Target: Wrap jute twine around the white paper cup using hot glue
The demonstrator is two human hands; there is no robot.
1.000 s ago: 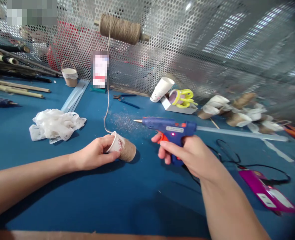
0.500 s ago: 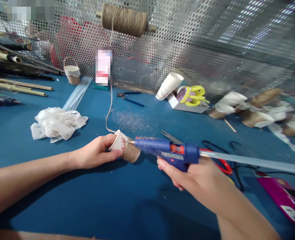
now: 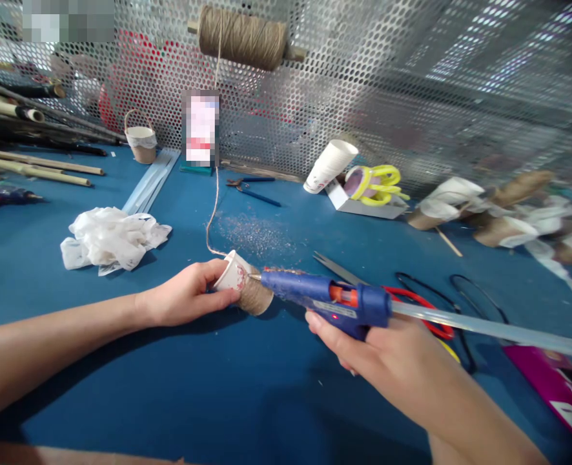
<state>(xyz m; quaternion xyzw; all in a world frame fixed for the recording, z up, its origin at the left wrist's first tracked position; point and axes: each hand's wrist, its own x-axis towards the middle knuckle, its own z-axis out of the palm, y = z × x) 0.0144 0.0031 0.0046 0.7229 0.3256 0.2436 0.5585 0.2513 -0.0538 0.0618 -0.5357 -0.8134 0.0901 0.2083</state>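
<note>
My left hand [image 3: 186, 294] grips a white paper cup [image 3: 228, 274] by its rim end, the cup tilted on its side. Brown twine [image 3: 257, 298] is wound around the cup's lower part, and a strand [image 3: 212, 223] runs from it up to a large spool [image 3: 242, 37]. In my right hand [image 3: 377, 352] is a blue hot glue gun [image 3: 315, 290], fingers wrapped around its handle. Its nozzle points left, at the cup's side by the edge of the winding. A long clear glue stick [image 3: 480, 321] sticks out of its back.
Scissors [image 3: 337, 268] with red handles lie behind the glue gun. Pliers [image 3: 254, 190], crumpled white lace [image 3: 114, 236] and a small finished basket [image 3: 141, 143] sit farther back. Stacked paper cups [image 3: 331, 166] lean by a white box [image 3: 363, 205]. A purple packet [image 3: 547, 381] lies at right.
The back end of the glue gun has dipped slightly, with its glue stick lower at the right. The nozzle stays at the cup, and my left hand keeps its hold.
</note>
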